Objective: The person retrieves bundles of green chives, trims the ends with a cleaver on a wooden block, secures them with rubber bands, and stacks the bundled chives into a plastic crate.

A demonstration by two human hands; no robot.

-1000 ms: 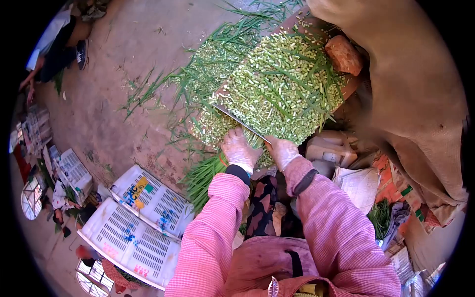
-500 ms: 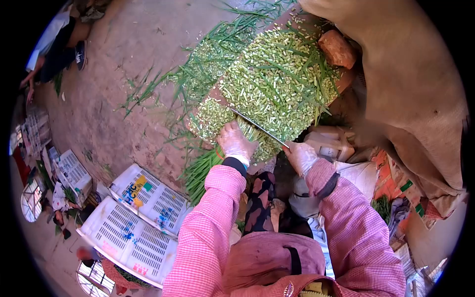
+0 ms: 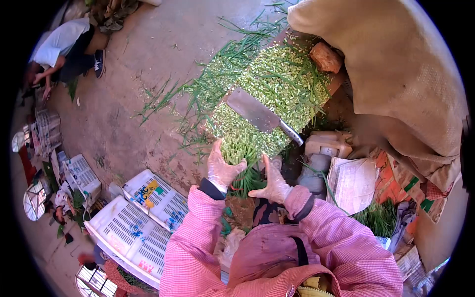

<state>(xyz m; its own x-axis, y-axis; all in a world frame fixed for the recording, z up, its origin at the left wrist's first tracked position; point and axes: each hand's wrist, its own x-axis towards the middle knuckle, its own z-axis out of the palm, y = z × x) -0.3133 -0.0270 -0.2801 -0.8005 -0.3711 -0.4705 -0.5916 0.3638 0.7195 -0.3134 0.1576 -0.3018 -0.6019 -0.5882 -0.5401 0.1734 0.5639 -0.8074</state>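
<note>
Left hand [image 3: 223,169]: curled around green-stalk bundle [image 3: 239,149], one o'clock, apparently for steadying. Right hand [image 3: 274,183]: spread, unladen, bundle's four o'clock. Cleaver [image 3: 251,109]: flat on chopped stalks [image 3: 277,79], twelve o'clock, presumably leaving both hands free.

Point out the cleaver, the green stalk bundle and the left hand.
Cleaver [image 3: 257,113]: head view, on the blade.
Green stalk bundle [image 3: 239,150]: head view, on the cut ends.
Left hand [image 3: 222,170]: head view, mid-hand.

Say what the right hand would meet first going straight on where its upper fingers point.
The right hand would likely meet the chopped green pieces first, before the cleaver; depth is unclear.
</note>
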